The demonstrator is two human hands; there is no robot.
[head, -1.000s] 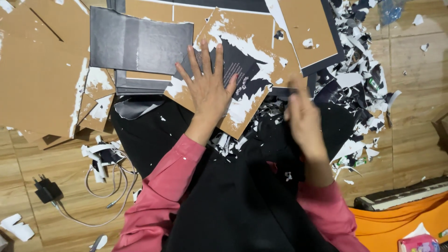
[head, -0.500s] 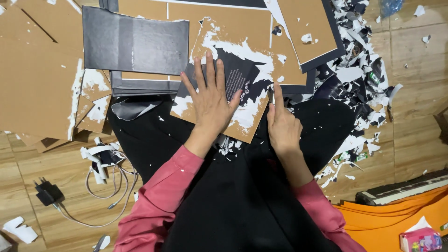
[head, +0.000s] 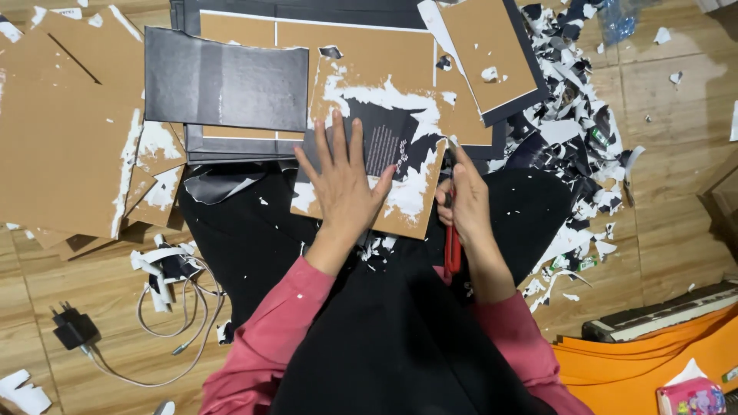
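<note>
On lap | left hand flat on cardboard; right hand grips half-hidden red tool

**Brown, black and torn white**

The board at centre is brown with ragged white and black patches. The tool is red, the sleeves pink. Lower right, an orange sheet; lower left, a black charger.

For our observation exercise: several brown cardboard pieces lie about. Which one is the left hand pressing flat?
The board on the lap, under the left hand. It alone keeps a dark printed patch amid torn white paper; the others lie untouched on the floor.
</note>
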